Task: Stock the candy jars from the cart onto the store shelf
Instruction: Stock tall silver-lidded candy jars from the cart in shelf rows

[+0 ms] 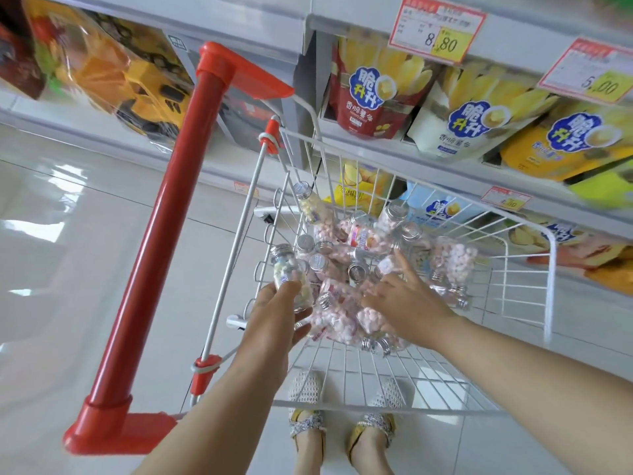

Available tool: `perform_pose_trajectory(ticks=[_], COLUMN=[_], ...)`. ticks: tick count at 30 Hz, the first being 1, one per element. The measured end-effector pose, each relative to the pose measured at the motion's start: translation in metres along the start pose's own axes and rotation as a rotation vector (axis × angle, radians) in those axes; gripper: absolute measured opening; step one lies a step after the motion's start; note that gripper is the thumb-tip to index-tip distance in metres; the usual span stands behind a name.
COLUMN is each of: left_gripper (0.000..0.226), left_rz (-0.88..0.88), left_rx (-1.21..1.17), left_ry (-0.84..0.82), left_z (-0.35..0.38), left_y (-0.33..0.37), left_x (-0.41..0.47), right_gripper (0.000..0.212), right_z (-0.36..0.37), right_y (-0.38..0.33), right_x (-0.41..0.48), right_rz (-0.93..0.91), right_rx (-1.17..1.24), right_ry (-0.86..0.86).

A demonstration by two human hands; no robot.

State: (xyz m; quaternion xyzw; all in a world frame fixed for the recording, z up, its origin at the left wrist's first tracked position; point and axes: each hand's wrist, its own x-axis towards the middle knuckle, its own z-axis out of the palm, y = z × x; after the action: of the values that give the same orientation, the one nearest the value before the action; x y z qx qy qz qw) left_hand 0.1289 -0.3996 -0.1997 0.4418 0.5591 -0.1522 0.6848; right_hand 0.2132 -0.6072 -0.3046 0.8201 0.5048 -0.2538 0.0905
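A white wire cart [404, 382] with a red handle [154, 255] stands before the store shelf [479, 156]. Several clear candy jars [346, 248] with silver caps lie heaped in its basket, most filled with pink candy. My left hand [274, 313] grips one upright jar of pale mixed candy [291, 279] at the basket's left side. My right hand [404, 299] reaches into the heap with fingers spread, fingertips touching a jar near the middle; it holds nothing that I can see.
Bags of potato snacks [472, 121] fill the shelf levels to the right, under price tags [438, 29]. Boxed toys [113, 70] sit on the shelf at upper left. Glossy white floor tiles lie to the left. My feet [342, 437] show below the basket.
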Motion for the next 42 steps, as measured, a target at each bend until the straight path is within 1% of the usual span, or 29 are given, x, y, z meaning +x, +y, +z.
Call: perform_pose_trajectory(ticks=[2, 3, 5, 6, 7, 8, 10, 12, 14, 16, 19, 20, 25, 29, 32, 34, 35, 39, 42], left_gripper=[0.007, 0.009, 0.014, 0.014, 0.015, 0.017, 0.022, 0.021, 0.017, 0.017, 0.018, 0.017, 0.014, 0.026, 0.027, 0.025, 0.024, 0.012, 0.013], left_rz=[-0.006, -0.014, -0.029, -0.036, -0.042, -0.045, -0.033, -0.009, 0.015, 0.050, 0.095, 0.112, 0.218, 0.321, 0.371, 0.416, 0.442, 0.528, 0.566], left_rx=[0.000, 0.001, 0.013, 0.023, 0.031, 0.039, 0.069, 0.094, 0.104, 0.114, 0.100, 0.095, 0.104, 0.204, 0.253, 0.259, 0.259, 0.245, 0.210], left_ry=[-0.005, -0.012, -0.026, -0.036, -0.050, -0.068, -0.114, -0.161, -0.210, -0.260, -0.312, -0.333, -0.480, -0.595, -0.618, -0.642, -0.653, -0.659, -0.645], left_z=[0.000, 0.000, 0.001, 0.001, 0.002, 0.004, 0.008, 0.014, 0.021, 0.027, 0.029, 0.029, 0.033, 0.045, 0.062, 0.077, 0.086, 0.124, 0.157], left_y=[0.000, 0.000, 0.002, 0.003, 0.005, 0.008, 0.015, 0.028, 0.045, 0.064, 0.089, 0.096, 0.127, 0.150, 0.169, 0.182, 0.188, 0.211, 0.226], left_x=[0.001, 0.001, -0.001, -0.003, -0.006, -0.011, -0.025, -0.045, -0.071, -0.104, -0.157, -0.175, -0.260, -0.309, -0.338, -0.354, -0.361, -0.390, -0.400], right_gripper=[0.055, 0.051, 0.062, 0.068, 0.071, 0.073, 0.081, 0.084, 0.081, 0.072, 0.045, 0.039, 0.040, 0.036, 0.028, 0.030, 0.032, 0.035, 0.040], right_z=[0.000, 0.000, -0.006, -0.012, -0.020, -0.030, -0.058, -0.093, -0.128, -0.171, -0.236, -0.253, -0.327, -0.376, -0.408, -0.433, -0.446, -0.491, -0.512], right_y=[0.001, 0.000, 0.000, -0.001, -0.002, -0.001, 0.000, 0.002, 0.005, 0.007, 0.001, -0.001, -0.016, -0.015, -0.007, 0.003, 0.011, 0.060, 0.105], right_x=[-0.007, -0.011, -0.021, -0.027, -0.033, -0.038, -0.052, -0.067, -0.087, -0.113, -0.161, -0.176, -0.247, -0.293, -0.322, -0.339, -0.347, -0.370, -0.370], right_rz=[0.019, 0.054, 0.212, 0.285, 0.336, 0.374, 0.441, 0.507, 0.544, 0.545, 0.549, 0.542, 0.470, 0.428, 0.425, 0.435, 0.460, 0.616, 0.674], right_rx=[0.056, 0.144, 0.497, 0.683, 0.823, 0.905, 1.018, 1.097, 1.156, 1.178, 1.216, 1.238, 1.349, 1.372, 1.310, 1.241, 1.159, 0.576, 0.243], right_ry=[-0.082, -0.145, -0.267, -0.257, -0.190, -0.103, 0.031, 0.124, 0.226, 0.306, 0.363, 0.378, 0.475, 0.550, 0.615, 0.667, 0.694, 0.842, 0.918])
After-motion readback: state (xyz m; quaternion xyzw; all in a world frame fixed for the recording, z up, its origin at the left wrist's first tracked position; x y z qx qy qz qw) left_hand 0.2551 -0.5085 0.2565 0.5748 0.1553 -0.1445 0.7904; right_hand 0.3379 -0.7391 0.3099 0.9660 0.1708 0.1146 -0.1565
